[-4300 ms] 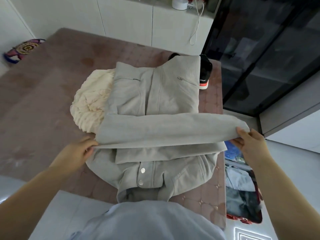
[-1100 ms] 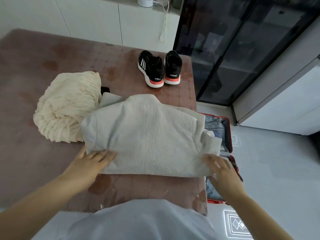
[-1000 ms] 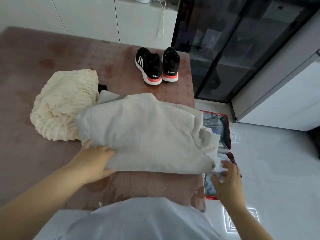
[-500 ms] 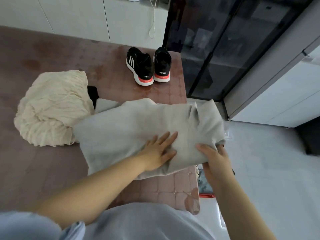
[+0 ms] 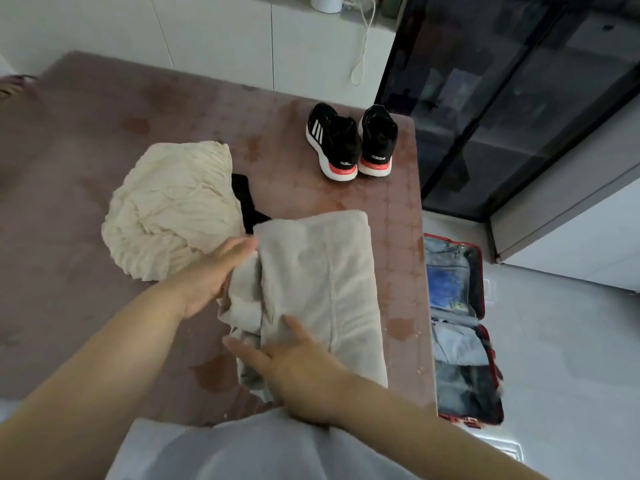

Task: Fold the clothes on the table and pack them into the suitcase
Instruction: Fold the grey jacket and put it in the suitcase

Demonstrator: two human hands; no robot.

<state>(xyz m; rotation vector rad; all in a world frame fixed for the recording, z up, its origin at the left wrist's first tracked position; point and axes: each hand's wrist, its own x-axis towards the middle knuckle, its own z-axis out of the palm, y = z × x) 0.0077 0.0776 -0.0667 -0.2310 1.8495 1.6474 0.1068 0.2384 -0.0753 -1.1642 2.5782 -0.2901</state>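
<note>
Has folded the grey jacket [image 5: 318, 278] over on itself since half a second ago: no longer spread wide with its right end lifted past the bench edge, now a narrow stack lying wholly on the bench [image 5: 86, 168], near its right edge. Presses the left hand [image 5: 214, 271] against the stack's left side, fingers straight and holding nothing, where before it lay flat on top. Rests the right hand [image 5: 298, 365] on the near left corner, fingers spread flat on the cloth, no longer gripping the lifted end. Leaves the cream garment [image 5: 173, 209], the black strip [image 5: 244, 199] beside it and the black shoes [image 5: 349, 143] as before. Shows the open red suitcase [image 5: 479, 278] on the floor just right of the bench, clothes inside
</note>
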